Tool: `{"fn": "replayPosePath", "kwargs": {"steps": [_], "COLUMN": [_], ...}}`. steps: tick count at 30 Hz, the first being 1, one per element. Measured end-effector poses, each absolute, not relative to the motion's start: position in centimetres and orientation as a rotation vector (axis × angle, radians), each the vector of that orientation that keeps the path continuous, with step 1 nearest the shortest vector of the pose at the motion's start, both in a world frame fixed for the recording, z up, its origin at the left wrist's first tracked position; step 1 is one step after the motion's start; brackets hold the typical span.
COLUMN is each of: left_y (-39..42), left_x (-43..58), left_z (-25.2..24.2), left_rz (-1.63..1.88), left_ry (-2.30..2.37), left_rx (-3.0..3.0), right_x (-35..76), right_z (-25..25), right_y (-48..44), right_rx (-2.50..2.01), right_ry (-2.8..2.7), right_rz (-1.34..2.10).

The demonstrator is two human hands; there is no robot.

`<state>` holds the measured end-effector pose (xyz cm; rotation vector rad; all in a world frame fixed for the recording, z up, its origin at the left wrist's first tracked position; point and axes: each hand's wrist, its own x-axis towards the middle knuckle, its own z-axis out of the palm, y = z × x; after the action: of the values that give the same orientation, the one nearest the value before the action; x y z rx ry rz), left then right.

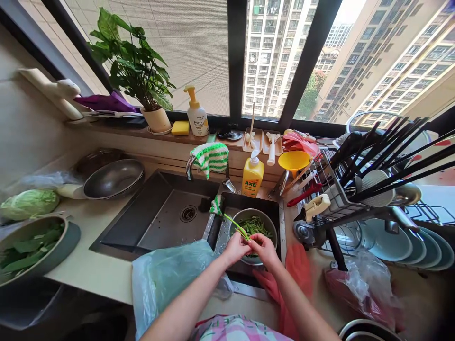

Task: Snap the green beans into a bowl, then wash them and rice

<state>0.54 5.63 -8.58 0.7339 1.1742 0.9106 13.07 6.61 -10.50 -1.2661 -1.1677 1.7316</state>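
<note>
Both my hands are together above a steel bowl that stands in the right basin of a dark steel double sink. My left hand and my right hand pinch a thin green vegetable stem, which slants up and away to the left. Cut green stems fill the bowl, and my hands hide its near part. A pale blue plastic bag hangs over the counter edge just left of my left forearm.
A striped green cloth drapes the faucet, beside yellow AXE dish soap. A wire dish rack with chopsticks stands right, above red rubber gloves. Left of the sink are a cabbage, a bowl of leafy greens and stacked steel bowls.
</note>
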Motion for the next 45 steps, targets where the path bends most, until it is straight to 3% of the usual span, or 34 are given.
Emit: {"fn": "replayPosePath", "kwargs": {"steps": [7,15,23,33,41,45], "left_y": [6.3,5.6,6.6,6.7,5.6,5.7], "left_x": [-0.3,0.8,0.2,1.2,1.9,2.0], "left_z": [-8.3,-8.5,-7.7,-8.7,-10.3,-10.8], "left_rz": [0.938,1.100,0.989,1.042,0.958,1.023], "left_ry": [1.190,1.042,1.130,1.237,1.167,1.270], "left_rx": [0.641,0.497,0.562,0.508,0.582,0.596], "right_x": [13.9,12.5,13.8,13.3,12.8,13.1], "right_z": [-9.6,-10.0,-10.1,-9.7,-12.6,-12.4], "right_y": [6.8,7.2,8.1,7.7,8.7,8.7], "right_rx": [-1.347,-1.237,-1.294,-1.398,-1.447,-1.347], "right_ry": [-1.584,-0.672,-1.237,-1.624,-0.888,-1.003], "right_rz": [1.337,1.768,1.662,1.151,1.511,1.566]}}
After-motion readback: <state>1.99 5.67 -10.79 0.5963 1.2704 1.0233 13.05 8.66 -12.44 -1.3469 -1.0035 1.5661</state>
